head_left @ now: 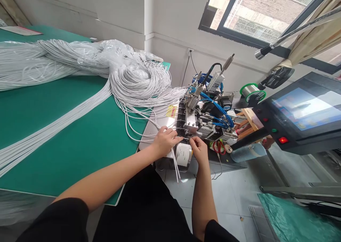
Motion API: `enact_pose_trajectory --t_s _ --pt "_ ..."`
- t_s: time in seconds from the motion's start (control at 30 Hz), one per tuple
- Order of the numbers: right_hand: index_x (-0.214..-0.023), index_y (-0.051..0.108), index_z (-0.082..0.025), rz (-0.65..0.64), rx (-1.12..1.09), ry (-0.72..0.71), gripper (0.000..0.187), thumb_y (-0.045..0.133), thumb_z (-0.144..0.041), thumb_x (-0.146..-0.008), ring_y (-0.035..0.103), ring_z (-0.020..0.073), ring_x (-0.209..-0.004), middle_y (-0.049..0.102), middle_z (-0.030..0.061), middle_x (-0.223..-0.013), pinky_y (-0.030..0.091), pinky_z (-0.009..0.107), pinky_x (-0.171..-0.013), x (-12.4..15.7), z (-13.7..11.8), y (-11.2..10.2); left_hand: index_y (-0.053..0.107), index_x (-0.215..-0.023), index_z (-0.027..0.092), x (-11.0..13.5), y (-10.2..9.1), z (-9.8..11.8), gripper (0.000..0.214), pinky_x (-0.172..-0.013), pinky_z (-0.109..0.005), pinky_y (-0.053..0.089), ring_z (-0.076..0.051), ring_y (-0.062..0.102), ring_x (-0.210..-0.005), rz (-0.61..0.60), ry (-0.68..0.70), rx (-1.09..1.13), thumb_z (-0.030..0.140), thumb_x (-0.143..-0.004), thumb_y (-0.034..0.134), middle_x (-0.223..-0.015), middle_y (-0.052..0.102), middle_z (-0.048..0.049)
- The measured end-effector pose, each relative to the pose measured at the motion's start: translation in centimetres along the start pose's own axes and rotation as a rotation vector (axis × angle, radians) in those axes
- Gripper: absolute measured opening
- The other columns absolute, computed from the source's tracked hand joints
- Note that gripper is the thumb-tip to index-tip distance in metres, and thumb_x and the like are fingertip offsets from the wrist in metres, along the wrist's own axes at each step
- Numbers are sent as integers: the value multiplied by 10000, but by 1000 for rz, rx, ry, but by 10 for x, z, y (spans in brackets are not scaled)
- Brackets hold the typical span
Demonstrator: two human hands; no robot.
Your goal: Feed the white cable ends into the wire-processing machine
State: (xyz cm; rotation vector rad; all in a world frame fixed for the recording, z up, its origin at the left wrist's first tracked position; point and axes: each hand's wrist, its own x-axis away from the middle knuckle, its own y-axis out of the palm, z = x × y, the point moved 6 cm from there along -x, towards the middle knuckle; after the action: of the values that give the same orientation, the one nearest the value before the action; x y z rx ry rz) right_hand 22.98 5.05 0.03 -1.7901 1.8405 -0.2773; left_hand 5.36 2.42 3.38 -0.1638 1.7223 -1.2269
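My left hand (165, 141) is closed around white cables at the front of the machine (198, 117). Several loose cable ends (175, 165) hang down below that hand. Just to its right, my right hand (199, 149) pinches the tip of a white cable (186, 139) that stretches between the two hands. Behind my left hand, more white cables (149, 108) run from a big coiled bundle (135, 82) to the dark row of slots (181, 117) along the machine's edge. Fine detail at my right fingertips is too small to make out.
A green table (87, 139) on the left carries long cable bundles (74, 55) in clear plastic. On the right stands a touch screen (306, 107) with a lit red switch. A wire spool (252, 91), red-handled scissors (218, 147) and a small fan (279, 76) are near the machine.
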Motion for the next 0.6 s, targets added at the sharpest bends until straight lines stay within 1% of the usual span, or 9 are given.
enact_pose_trajectory --t_s 0.13,0.23,0.33,0.4,0.5,0.6 --pt "-649 499 -194 -22 -78 25 271 517 -410 -811 369 121 -561 395 -39 -574 306 239 -533 -5 4 4 664 -1093 268 0 5 -1 335 -862 -390 304 -200 557 -843 -28 -6 -19 110 -845 505 -867 636 -39" --pt "-619 471 -200 -56 -213 88 282 529 -417 -790 358 115 -538 382 -46 -561 307 237 -521 -8 13 10 668 -1096 272 0 8 -2 333 -858 -394 307 -209 558 -852 -47 -20 -18 121 -831 534 -873 636 -43" --pt "-602 467 -200 -42 -340 164 279 550 -411 -764 345 106 -506 387 -52 -545 306 233 -500 -9 23 15 669 -1096 275 1 9 -2 329 -850 -397 309 -211 561 -854 -50 -25 -16 129 -833 536 -875 641 -43" --pt "-605 467 -200 -30 -365 184 281 556 -415 -762 341 105 -503 383 -52 -541 303 232 -491 -8 25 17 668 -1093 264 1 8 -2 322 -849 -395 310 -207 565 -855 -40 -37 -11 125 -837 531 -876 650 -42" --pt "-628 464 -202 -9 -335 150 297 547 -436 -792 358 111 -526 382 -48 -558 320 233 -506 -5 22 15 661 -1080 245 1 3 -4 285 -855 -396 310 -196 571 -835 -4 -72 -12 132 -862 517 -840 667 -35" --pt "-649 484 -199 46 -282 82 305 531 -443 -825 403 121 -563 426 -37 -592 351 240 -549 -2 15 7 670 -946 225 1 -3 -6 172 -902 -431 287 -189 570 -794 60 -140 -39 204 -918 501 -758 669 -21"
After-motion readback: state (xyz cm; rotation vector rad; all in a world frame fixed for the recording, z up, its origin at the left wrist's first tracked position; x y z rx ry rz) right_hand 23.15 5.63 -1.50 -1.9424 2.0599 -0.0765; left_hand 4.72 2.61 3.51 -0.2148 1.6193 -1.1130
